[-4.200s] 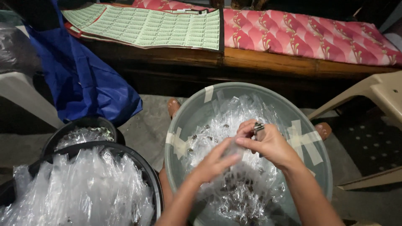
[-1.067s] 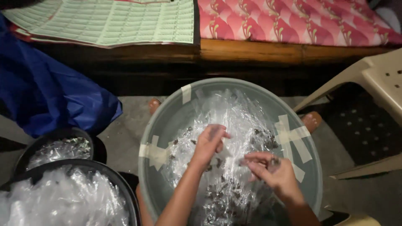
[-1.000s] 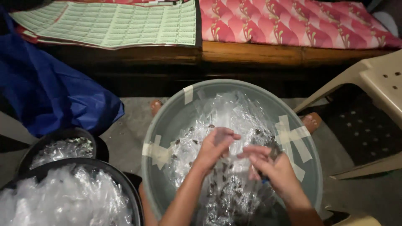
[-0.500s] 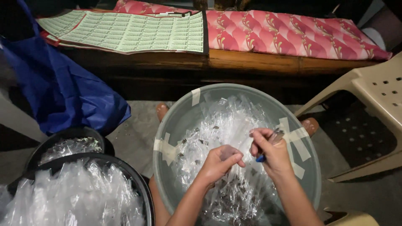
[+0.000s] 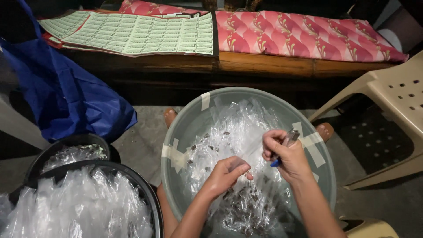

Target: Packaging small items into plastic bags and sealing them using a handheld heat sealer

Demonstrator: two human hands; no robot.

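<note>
A grey-green plastic basin (image 5: 189, 128) patched with strips of tape sits on my lap, filled with clear plastic packets (image 5: 238, 128) and small dark bits. My left hand (image 5: 227, 176) is over the basin's middle, fingers pinched on a thin clear packet. My right hand (image 5: 284, 154) is just to its right, closed around a small blue-tipped tool with a clear body that sticks up from the fist.
Two black tubs (image 5: 88, 165) full of clear packets stand at the lower left. A blue bag (image 5: 66, 97) hangs at the left. A wooden bench (image 5: 264, 66) with a red cushion and green printed sheets (image 5: 132, 33) lies ahead. A beige plastic chair (image 5: 392, 101) is at the right.
Both hands lifted from digging among the packets and came together over the basin's middle. The right hand now holds the tool raised, and the view tilted slightly.
</note>
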